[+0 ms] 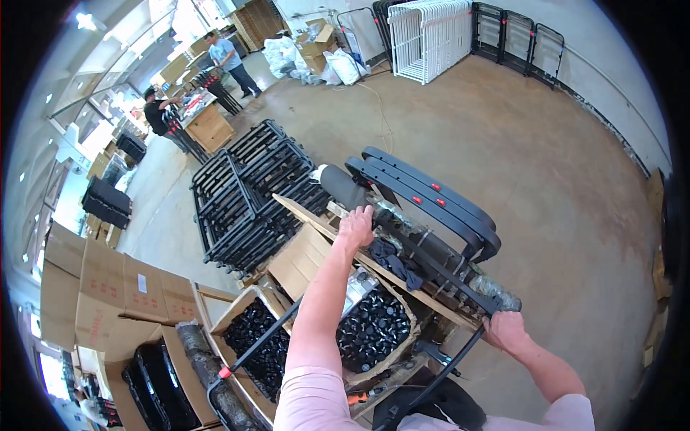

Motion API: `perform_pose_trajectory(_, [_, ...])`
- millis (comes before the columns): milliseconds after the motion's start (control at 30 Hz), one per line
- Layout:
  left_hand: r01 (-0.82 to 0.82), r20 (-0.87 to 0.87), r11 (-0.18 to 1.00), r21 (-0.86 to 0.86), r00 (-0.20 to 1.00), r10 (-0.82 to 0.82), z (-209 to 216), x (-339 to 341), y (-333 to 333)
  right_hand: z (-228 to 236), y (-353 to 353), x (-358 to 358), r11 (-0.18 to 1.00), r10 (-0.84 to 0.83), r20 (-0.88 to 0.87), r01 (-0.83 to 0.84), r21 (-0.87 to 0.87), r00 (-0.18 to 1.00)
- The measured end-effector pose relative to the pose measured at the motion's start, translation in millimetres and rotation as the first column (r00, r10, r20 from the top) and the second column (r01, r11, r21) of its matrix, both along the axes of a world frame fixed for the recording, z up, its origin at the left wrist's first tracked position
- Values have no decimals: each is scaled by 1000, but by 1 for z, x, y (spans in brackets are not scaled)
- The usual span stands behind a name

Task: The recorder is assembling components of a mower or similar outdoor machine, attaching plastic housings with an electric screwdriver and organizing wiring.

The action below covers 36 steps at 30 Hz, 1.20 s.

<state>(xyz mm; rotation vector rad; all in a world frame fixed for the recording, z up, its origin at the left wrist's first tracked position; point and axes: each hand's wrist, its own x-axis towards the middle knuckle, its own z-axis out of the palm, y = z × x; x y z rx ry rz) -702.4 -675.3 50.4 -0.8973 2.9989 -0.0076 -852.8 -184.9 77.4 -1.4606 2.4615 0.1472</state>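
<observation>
My left hand (357, 226) is closed round one end of a black metal tube frame (453, 361), beside a grey padded roll. At the frame's other corner, by a wrapped roll end, my right hand (505, 329) grips it. The frame's crossbar lies over a rack of padded and film-wrapped bars (496, 287). Its two long legs run back toward my body, one passing behind my left forearm. A red piece (225, 372) shows on the left leg. Just beyond the rack lean several curved black frames (431, 194) with red buttons.
Below my arms are a box of black plastic caps (374, 327), another box of small black parts (251, 334), and power drills (433, 352). Stacked black frames (251, 187) stand ahead left. Cartons (136, 287) fill the near left. White racks (431, 39) line the far wall; two people work far left.
</observation>
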Motion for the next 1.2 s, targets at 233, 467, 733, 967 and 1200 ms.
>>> perform_pose_trajectory(233, [-239,282,952,192,943,180,10,-13,-8,1,-4,-5,999,29,-40,-30,-39,999])
perform_pose_trajectory(467, [-270,179,955,125,953,246,17,-33,7,11,1,-5,999,49,-23,-48,14,999])
perform_pose_trajectory(733, [-339,188,941,7,925,331,35,-48,30,7,9,-7,999,20,-8,-20,38,1000])
perform_pose_trajectory(967, [-149,204,986,75,970,131,-2,-18,-6,11,-1,-4,999,46,18,-47,23,999])
perform_pose_trajectory(1200, [-187,137,980,72,975,176,-14,-21,-4,6,3,-9,982,177,-5,-177,-67,984])
